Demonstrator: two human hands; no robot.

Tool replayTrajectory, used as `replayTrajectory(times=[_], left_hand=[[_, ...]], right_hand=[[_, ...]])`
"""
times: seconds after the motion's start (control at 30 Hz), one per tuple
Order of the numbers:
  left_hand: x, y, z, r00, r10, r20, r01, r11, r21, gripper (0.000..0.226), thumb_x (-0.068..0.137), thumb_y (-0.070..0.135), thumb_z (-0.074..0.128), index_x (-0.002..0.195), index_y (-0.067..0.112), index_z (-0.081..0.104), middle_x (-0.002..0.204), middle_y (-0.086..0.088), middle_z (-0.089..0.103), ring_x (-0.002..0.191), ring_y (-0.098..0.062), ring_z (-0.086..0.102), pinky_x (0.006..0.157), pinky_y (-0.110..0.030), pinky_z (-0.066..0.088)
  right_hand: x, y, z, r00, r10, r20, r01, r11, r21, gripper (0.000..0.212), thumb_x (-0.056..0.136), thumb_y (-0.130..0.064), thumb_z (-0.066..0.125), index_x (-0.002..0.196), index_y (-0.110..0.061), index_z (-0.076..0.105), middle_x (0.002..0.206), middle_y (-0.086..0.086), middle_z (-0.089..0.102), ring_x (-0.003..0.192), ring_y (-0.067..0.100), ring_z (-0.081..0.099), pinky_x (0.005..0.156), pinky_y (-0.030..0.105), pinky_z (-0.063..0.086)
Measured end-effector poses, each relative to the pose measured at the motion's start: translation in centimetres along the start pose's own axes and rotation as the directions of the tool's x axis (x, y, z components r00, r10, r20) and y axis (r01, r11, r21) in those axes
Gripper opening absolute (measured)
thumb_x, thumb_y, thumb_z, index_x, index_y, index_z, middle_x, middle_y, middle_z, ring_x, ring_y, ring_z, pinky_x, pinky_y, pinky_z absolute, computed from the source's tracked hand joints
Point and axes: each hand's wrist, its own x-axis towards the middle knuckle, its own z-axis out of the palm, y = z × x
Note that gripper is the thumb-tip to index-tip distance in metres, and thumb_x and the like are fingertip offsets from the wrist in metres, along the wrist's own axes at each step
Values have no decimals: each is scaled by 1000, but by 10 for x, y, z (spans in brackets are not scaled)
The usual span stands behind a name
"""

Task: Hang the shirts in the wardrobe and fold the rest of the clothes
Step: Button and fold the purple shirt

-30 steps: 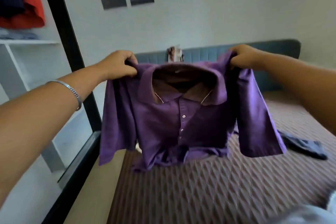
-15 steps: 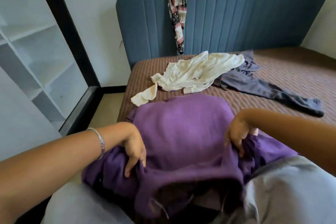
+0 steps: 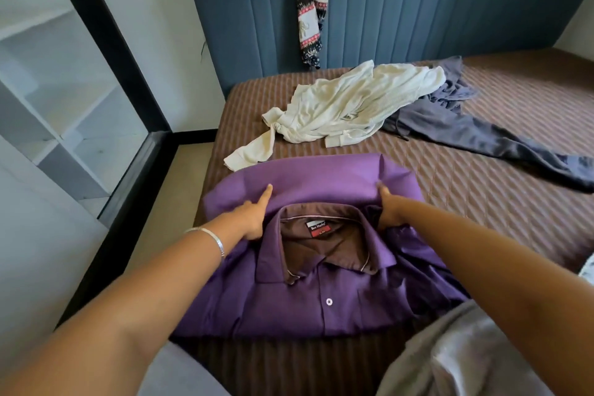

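Item in hand: a purple shirt point(image 3: 321, 299), laid on the near part of the bed point(image 3: 482, 202), collar up and toward the far side, label showing inside the brown collar lining. The part of the shirt beyond the collar is seen doubled over into a smooth fold.

Left hand point(image 3: 252, 219): laid on the shirt just left of the collar, fingers straight, the forefinger pressed along the fold. Nothing is gripped.

Right hand point(image 3: 390, 209): placed just right of the collar, fingers tucked into the cloth at the fold's edge; whether cloth is pinched or only pressed cannot be told.

Awaiting handling, farther up the bed: a cream garment point(image 3: 347, 106), crumpled, and a grey garment point(image 3: 482, 135), stretched out to the right and partly under the cream one. A patterned cloth point(image 3: 311, 0) is draped over the blue headboard point(image 3: 418, 10).

At far left: white shelves point(image 3: 64, 90) behind a black frame point(image 3: 106, 51), taken to be the wardrobe.

Progress, as judged: an early to middle stage. The purple shirt is being arranged flat, not yet hung; no hanger is seen. At least two garments, perhaps three, are left unfolded. What has already been hung cannot be told, the rail being out of view.
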Motion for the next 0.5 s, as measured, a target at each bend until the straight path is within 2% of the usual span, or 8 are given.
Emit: replayTrajectory(times=[0.07,0.13,0.2,0.27,0.33,0.37,0.43,0.5], left_hand=[[6,0,2,997,73,28,-74,997,31,72,89,8,57,151,16,21,146,-19,40,129,-36,46,102,-36,39],[9,2,-11,984,144,108,-152,986,74,41,88,9,60,128,5,52,132,-16,57,114,-31,56,85,-27,45],[9,4,-29,920,161,357,-219,967,129,35,88,10,65,121,2,61,125,-13,62,99,-21,58,61,-15,48],[7,8,-50,795,136,591,-252,961,117,36,90,9,65,125,3,62,128,-11,62,99,-14,54,54,-4,44],[12,10,-77,755,123,644,-264,956,127,36,91,9,64,126,3,62,128,-10,61,101,-13,53,60,-3,44],[15,9,-93,784,123,609,-269,951,154,34,89,11,66,123,6,64,126,-9,63,101,-13,54,63,-5,45],[32,1,-141,903,177,392,-279,935,219,24,85,17,72,108,13,70,110,-5,67,96,-16,57,68,-16,47],[42,-12,-196,961,275,-13,-269,947,175,8,83,14,72,90,13,69,94,-9,65,91,-24,59,74,-28,47]], right_hand=[[12,6,5,995,-100,4,100,985,-144,89,72,-27,75,147,-13,28,133,17,56,117,30,56,97,38,47],[6,2,-4,984,-122,133,155,947,-281,55,74,-30,75,122,-10,58,113,9,67,95,25,63,75,29,56],[-8,-5,-17,923,-4,386,146,929,-340,46,78,-28,77,117,-7,64,107,6,67,91,23,65,47,18,51],[-16,-9,-35,815,53,577,143,946,-289,53,79,-24,78,126,-7,61,124,10,63,110,28,62,48,19,52],[-17,-16,-63,784,18,620,142,968,-208,49,82,-17,75,128,-8,60,124,15,64,112,31,61,54,21,55],[-16,-19,-82,803,0,596,138,973,-186,47,84,-14,72,128,-6,60,121,15,65,110,31,63,54,20,56],[-10,-30,-135,884,-89,460,169,976,-136,38,85,-8,69,122,-5,62,105,10,72,94,24,70,53,19,55],[-9,-39,-192,978,-187,91,196,975,-100,33,84,-6,68,117,-9,66,97,7,73,82,22,68,60,28,55]])
